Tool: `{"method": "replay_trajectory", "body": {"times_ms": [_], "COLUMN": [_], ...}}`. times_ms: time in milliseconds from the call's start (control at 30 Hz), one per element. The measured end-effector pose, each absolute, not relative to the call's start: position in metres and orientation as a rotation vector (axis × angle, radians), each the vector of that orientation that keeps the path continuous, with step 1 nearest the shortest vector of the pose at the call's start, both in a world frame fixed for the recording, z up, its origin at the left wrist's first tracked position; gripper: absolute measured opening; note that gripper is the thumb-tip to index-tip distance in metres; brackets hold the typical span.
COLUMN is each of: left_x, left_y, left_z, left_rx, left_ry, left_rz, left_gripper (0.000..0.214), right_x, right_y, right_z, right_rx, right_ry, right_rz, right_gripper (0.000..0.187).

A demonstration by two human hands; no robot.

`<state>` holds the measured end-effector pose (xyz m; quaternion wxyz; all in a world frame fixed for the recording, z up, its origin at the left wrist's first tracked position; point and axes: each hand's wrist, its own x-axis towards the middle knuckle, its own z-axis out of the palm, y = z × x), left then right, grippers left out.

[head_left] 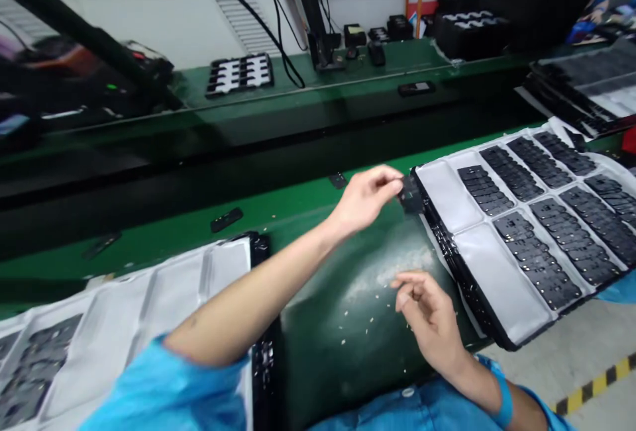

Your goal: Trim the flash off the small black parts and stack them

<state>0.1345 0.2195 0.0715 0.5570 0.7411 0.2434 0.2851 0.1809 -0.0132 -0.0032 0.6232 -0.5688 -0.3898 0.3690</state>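
My left hand [366, 198] reaches out over the bench, thumb and fingers pinched on a small flat black plastic part [411, 195]. That part is at the near left edge of the right-hand tray [479, 198], a white-lined tray with a black rim. Inside it, overlapping rows of similar black parts [536, 259] fill several compartments, while the two leftmost show bare lining. My right hand [431, 318] hovers over the green bench left of this tray, fingers loosely curled and apart, with nothing visible in them.
Another white-lined tray [173, 298] lies at lower left, with black parts [40, 368] at its left end. Loose black pieces [226, 220] and white specks are scattered on the green bench [348, 351]. A dark channel [298, 143] runs behind; cables [278, 34] hang above.
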Motion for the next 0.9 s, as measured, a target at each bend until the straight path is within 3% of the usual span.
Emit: {"method": "replay_trajectory", "body": {"times_ms": [133,233,333,433,900], "left_x": [0.252,0.325,0.367,0.384,0.365], "left_y": [0.276,0.288,0.288,0.286,0.279], "left_z": [0.081,0.075,0.066,0.059,0.062], "left_rx": [2.033,2.225,2.29,2.348,2.548], "left_ry": [0.317,0.316,0.298,0.273,0.409], "left_rz": [0.53,0.356,0.291,0.212,0.159], "left_gripper": [0.016,0.021,0.012,0.007,0.022], "right_x": [0.182,0.181,0.185,0.191,0.193], "right_y": [-0.023,-0.029,-0.032,-0.033,-0.033], "right_z": [-0.008,-0.012,-0.017,-0.017,-0.015], "right_rx": [-1.369,-1.38,-1.388,-1.403,-1.404], "right_ry": [-1.049,-1.144,-1.186,-1.187,-1.22], "right_rz": [0.865,0.869,0.878,0.894,0.932], "right_gripper": [0.018,0.019,0.02,0.022,0.023]}}
